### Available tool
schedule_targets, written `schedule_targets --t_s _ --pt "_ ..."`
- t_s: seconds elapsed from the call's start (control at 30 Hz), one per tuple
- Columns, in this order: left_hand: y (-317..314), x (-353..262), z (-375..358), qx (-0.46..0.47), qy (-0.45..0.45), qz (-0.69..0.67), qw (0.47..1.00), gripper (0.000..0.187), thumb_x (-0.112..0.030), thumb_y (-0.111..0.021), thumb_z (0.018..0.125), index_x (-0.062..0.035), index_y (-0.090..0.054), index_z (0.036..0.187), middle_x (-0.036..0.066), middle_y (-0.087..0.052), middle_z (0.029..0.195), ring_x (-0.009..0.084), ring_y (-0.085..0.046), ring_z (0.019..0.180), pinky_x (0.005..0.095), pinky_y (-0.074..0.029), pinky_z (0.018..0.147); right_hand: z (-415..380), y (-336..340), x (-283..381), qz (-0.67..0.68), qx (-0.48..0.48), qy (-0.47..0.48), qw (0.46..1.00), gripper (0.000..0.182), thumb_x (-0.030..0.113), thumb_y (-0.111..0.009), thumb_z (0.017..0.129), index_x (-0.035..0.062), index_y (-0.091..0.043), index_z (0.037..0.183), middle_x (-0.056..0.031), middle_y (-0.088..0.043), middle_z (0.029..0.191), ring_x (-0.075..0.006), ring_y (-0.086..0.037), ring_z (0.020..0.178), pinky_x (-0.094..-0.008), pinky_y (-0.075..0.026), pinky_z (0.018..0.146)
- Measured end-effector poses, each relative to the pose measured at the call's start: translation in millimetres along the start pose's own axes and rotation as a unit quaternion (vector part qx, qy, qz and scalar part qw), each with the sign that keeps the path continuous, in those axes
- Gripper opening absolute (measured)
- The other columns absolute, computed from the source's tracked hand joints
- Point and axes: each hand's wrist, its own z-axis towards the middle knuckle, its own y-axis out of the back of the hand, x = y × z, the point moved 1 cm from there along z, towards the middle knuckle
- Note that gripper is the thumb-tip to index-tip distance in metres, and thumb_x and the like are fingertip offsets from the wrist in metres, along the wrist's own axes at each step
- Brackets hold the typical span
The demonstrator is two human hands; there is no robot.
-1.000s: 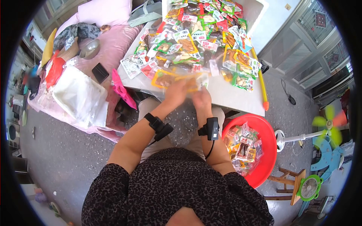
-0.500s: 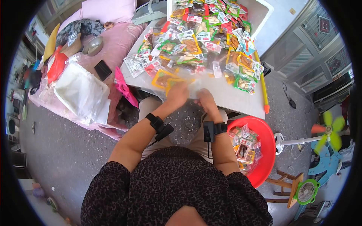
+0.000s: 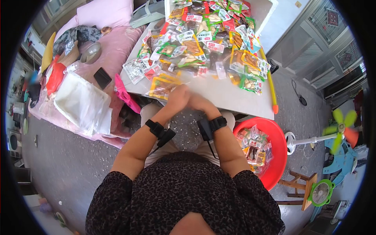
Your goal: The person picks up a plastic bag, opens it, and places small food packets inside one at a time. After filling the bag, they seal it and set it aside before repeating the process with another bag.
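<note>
At the table's front edge, my left hand [image 3: 179, 98] is closed, its fingers pressed together. My right hand [image 3: 199, 103] touches it from the right, closed and slightly blurred by motion. What looks like a clear plastic bag [image 3: 196, 83], smeared and hard to make out, extends from both hands over the tabletop. Yellow-edged snack packets [image 3: 161, 87] lie just left of my left hand. Beyond the hands, a large heap of small sealed food packets [image 3: 192, 43] covers the back of the white table [image 3: 235, 100].
To my right, a red tub [image 3: 279, 156] on the floor holds bagged packets. A white foam box [image 3: 268, 15] stands behind the heap, and a yellow pole [image 3: 271, 88] runs along the table's right edge. On the left, a pink-covered bed [image 3: 113, 43] bears a white tray [image 3: 80, 100] and a phone [image 3: 102, 78].
My hands have come together, the right one moving left to meet the left. The yellow packets now lie left of my left hand. The view has shifted slightly.
</note>
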Motion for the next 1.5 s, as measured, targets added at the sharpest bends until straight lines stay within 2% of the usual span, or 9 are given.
schedule_targets --t_s 0.1,0.3,0.5,0.73,0.87,0.97,1.1,1.2,1.5 --pt "-3.2 6.9 -0.9 -0.004 -0.021 -0.004 1.0 0.007 -0.007 -0.049 0.07 -0.0019 -0.046 0.073 0.015 -0.049 0.068 0.03 -0.05 0.064 0.0356 -0.038 0.056 -8.3 23.5 -15.3 0.093 -0.121 0.012 0.988 0.017 0.015 -0.046 0.073 -0.0003 -0.051 0.079 -0.0097 -0.053 0.063 -0.0196 -0.053 0.054 -0.0298 -0.042 0.049" --pt "-8.9 14.3 -1.8 0.005 0.007 -0.011 1.0 0.007 -0.008 -0.049 0.071 -0.0024 -0.046 0.074 0.015 -0.05 0.069 0.0299 -0.05 0.065 0.0358 -0.039 0.056 -16.2 102.9 -81.5 -0.162 -0.523 0.02 0.836 0.014 0.011 -0.051 0.068 -0.0012 -0.051 0.075 -0.0141 -0.053 0.064 -0.0271 -0.054 0.06 -0.0342 -0.042 0.054" --pt "-10.5 12.2 -4.3 0.02 0.021 -0.002 1.0 0.008 -0.012 -0.044 0.07 -0.0047 -0.046 0.073 0.014 -0.05 0.071 0.0319 -0.05 0.07 0.0394 -0.039 0.059 -22.4 134.1 -113.2 0.311 -0.474 -0.054 0.822 0.005 0.003 -0.046 0.066 -0.0008 -0.047 0.065 -0.0048 -0.045 0.051 -0.0136 -0.046 0.042 -0.0274 -0.036 0.038" --pt "-11.0 14.8 -4.9 0.032 0.023 0.014 0.999 0.008 -0.011 -0.048 0.071 -0.0041 -0.047 0.075 0.014 -0.051 0.071 0.0304 -0.051 0.068 0.0361 -0.041 0.059 10.5 155.9 -127.8 -0.16 -0.562 0.108 0.804 0.012 0.003 -0.048 0.069 0.0 -0.043 0.059 -0.0084 -0.046 0.054 -0.013 -0.048 0.046 -0.0225 -0.038 0.04" --pt "-10.5 13.6 -2.1 0.05 0.034 0.015 0.998 0.008 -0.012 -0.047 0.071 -0.0043 -0.048 0.075 0.014 -0.051 0.071 0.0303 -0.051 0.068 0.0362 -0.04 0.059 20.7 165.3 -124.1 -0.143 -0.511 0.133 0.837 0.014 0.006 -0.045 0.076 0.0008 -0.043 0.062 -0.008 -0.045 0.057 -0.0134 -0.049 0.051 -0.021 -0.038 0.041" --pt "-10.9 14.4 -3.0 0.048 0.03 0.019 0.998 0.008 -0.012 -0.047 0.071 -0.0043 -0.048 0.074 0.014 -0.051 0.071 0.0302 -0.051 0.068 0.0362 -0.04 0.059 23.0 165.3 -104.6 0.196 -0.531 0.09 0.819 0.015 0.012 -0.043 0.08 0.0023 -0.043 0.069 -0.0061 -0.044 0.058 -0.0129 -0.049 0.053 -0.0213 -0.037 0.041" --pt "-11.6 15.5 -2.7 0.054 0.03 0.028 0.998 0.008 -0.011 -0.047 0.071 -0.0041 -0.048 0.074 0.014 -0.051 0.07 0.0299 -0.051 0.067 0.0359 -0.04 0.058 31.5 160.1 -78.8 0.752 -0.41 -0.005 0.517 0.019 0.023 -0.04 0.084 0.0054 -0.043 0.077 -0.0033 -0.044 0.058 -0.0118 -0.047 0.055 -0.0225 -0.034 0.042" --pt "-11.0 14.9 -3.2 0.048 0.022 0.014 0.998 0.007 -0.011 -0.048 0.071 -0.004 -0.048 0.074 0.014 -0.051 0.069 0.0295 -0.051 0.067 0.0352 -0.04 0.058 37.5 169.2 -92.2 0.819 -0.319 -0.013 0.476 0.02 0.026 -0.039 0.084 0.0102 -0.042 0.073 -0.001 -0.043 0.057 -0.0105 -0.044 0.051 -0.0227 -0.032 0.043" --pt "-11.2 15.1 -3.2 0.049 0.022 0.027 0.998 0.007 -0.01 -0.047 0.071 -0.0038 -0.047 0.074 0.013 -0.05 0.069 0.0287 -0.051 0.067 0.0346 -0.04 0.058 46.4 181.5 -117.7 0.764 -0.334 -0.066 0.547 0.008 0.015 -0.044 0.078 0.0083 -0.042 0.074 0.0004 -0.044 0.058 -0.0116 -0.047 0.052 -0.0243 -0.036 0.044"
